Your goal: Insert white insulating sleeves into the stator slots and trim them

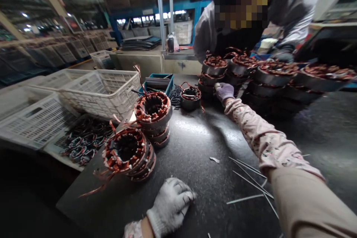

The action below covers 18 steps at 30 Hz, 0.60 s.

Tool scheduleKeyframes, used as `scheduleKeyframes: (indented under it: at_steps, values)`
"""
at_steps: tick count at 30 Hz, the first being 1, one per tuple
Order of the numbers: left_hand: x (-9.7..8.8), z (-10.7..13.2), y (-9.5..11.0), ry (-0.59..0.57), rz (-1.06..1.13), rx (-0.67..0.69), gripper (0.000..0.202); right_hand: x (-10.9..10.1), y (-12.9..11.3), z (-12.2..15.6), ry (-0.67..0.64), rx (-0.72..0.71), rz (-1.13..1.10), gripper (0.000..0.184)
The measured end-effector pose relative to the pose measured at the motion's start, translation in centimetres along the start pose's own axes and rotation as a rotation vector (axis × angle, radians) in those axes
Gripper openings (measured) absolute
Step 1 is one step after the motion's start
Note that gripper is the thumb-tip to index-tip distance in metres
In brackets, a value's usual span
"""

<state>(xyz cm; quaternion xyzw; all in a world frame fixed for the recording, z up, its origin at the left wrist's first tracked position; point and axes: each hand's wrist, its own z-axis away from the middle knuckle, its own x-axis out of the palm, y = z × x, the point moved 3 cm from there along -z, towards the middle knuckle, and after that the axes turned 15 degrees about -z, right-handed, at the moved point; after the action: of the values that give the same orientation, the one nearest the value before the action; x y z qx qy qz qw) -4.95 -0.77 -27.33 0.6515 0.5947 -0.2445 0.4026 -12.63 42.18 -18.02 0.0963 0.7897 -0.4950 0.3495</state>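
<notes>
My right hand (224, 92), in a purple glove, reaches across the dark worktable (192, 148) to the near side of a stack of copper-wound motor stators (214, 76). It is at or against that stack, but its grip is hidden. My left hand (170, 206), in a white knit glove, rests on the tabletop with nothing in it. Nearest it stands a stack of stators (128, 152) with loose copper leads. Behind that are another stack (153, 108) and a single stator (190, 98). Thin pale strips (251, 178) lie beneath my right forearm.
White perforated plastic crates (100, 93) line the left table edge, one holding dark wire-wound parts (83, 141). A blue bin (158, 83) stands behind the stacks. Across the table, a co-worker's grey sleeve (290, 7) shows behind further stator stacks (276, 76).
</notes>
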Motion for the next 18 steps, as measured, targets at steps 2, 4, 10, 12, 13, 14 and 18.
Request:
scheduleKeyframes:
  at_steps: [2,4,10,12,13,14,18]
  values:
    - [0.0,0.0,-0.1,0.003,0.002,0.000,0.021,-0.5,-0.2,1.6,-0.011,0.003,-0.015,0.035]
    - [0.0,0.1,-0.2,0.004,0.012,-0.007,0.020,-1.2,-0.3,3.2,-0.015,0.006,-0.033,0.034]
    - [0.1,0.1,-0.9,-0.016,-0.018,-0.054,0.019,-4.8,0.3,9.3,-0.009,0.044,-0.109,0.030]
    - [-0.1,0.0,-1.0,0.030,0.012,-0.104,0.019,-5.8,0.6,12.1,-0.019,0.052,-0.144,0.033]
    - [-0.5,-0.3,-1.0,0.062,0.037,-0.133,0.019,-6.1,0.7,13.8,-0.028,0.053,-0.162,0.035]
    - [-1.0,-0.7,-0.7,0.095,0.061,-0.162,0.021,-6.3,0.7,15.5,-0.040,0.053,-0.179,0.035]
    - [-5.3,-6.0,2.4,0.150,0.103,-0.200,0.029,-5.3,0.0,21.9,-0.127,0.049,-0.268,0.031]
